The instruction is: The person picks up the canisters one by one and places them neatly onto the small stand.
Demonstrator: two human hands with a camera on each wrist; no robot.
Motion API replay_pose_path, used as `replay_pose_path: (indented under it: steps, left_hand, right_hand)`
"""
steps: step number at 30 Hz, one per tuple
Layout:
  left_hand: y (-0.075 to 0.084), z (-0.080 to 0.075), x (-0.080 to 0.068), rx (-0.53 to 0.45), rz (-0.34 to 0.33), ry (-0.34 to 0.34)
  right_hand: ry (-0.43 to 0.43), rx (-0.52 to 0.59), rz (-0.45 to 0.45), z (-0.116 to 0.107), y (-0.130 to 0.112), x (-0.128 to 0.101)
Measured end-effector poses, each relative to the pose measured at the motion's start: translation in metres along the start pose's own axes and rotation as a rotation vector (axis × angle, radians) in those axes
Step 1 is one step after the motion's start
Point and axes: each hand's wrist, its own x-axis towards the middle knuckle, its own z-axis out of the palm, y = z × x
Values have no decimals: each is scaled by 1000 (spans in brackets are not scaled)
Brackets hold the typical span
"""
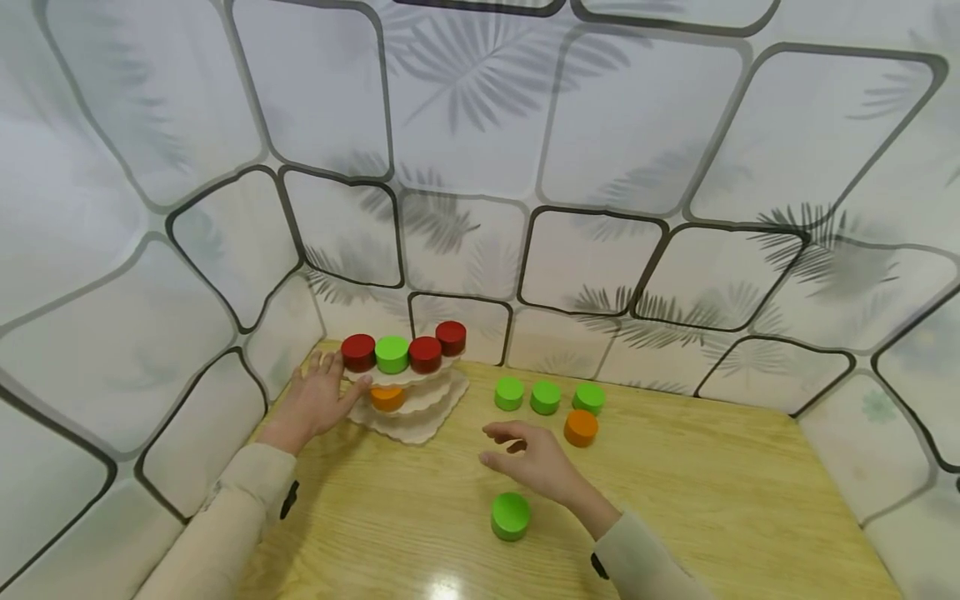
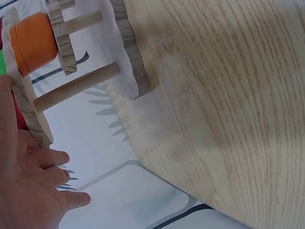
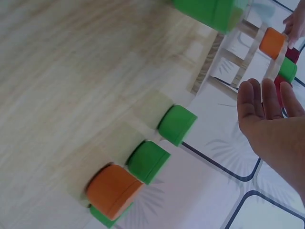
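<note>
A three-tier wooden stand point(image 1: 420, 417) sits at the table's back left. Its top tier carries a red cylinder point(image 1: 358, 352), a green one point(image 1: 392, 354) and two more red ones point(image 1: 425, 354). An orange cylinder point(image 1: 387, 398) sits on the middle tier, also visible in the left wrist view point(image 2: 33, 40). My left hand point(image 1: 322, 392) rests flat against the stand's left side with straight fingers. My right hand point(image 1: 517, 446) hovers over the table, fingers relaxed and empty, between the stand and the loose cylinders. In the right wrist view the right hand point(image 3: 271, 119) shows an open palm.
Three green cylinders point(image 1: 545, 397) stand in a row on the wooden table point(image 1: 712, 500), with an orange cylinder point(image 1: 581, 427) in front of the rightmost. Another green cylinder point(image 1: 511, 515) stands near my right wrist. Patterned white walls point(image 1: 480, 208) close in the table.
</note>
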Motion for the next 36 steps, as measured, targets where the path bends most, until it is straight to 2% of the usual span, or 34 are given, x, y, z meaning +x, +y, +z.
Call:
replay_pose_path:
  steps: [8,16,26,36]
  left_hand:
    - [-1,0,0,3,0,-1]
    - [-2,0,0,1,-1,0]
    - [-1,1,1,-13,-6,3]
    - [-1,2,1,-5,-7,0]
  right_hand:
    - [-80,28,1,3,12,-18]
    - [-123,44,11,8,22,-30]
    - [-140,44,30,7,42,-51]
    - [-137,18,54,9,51,-59]
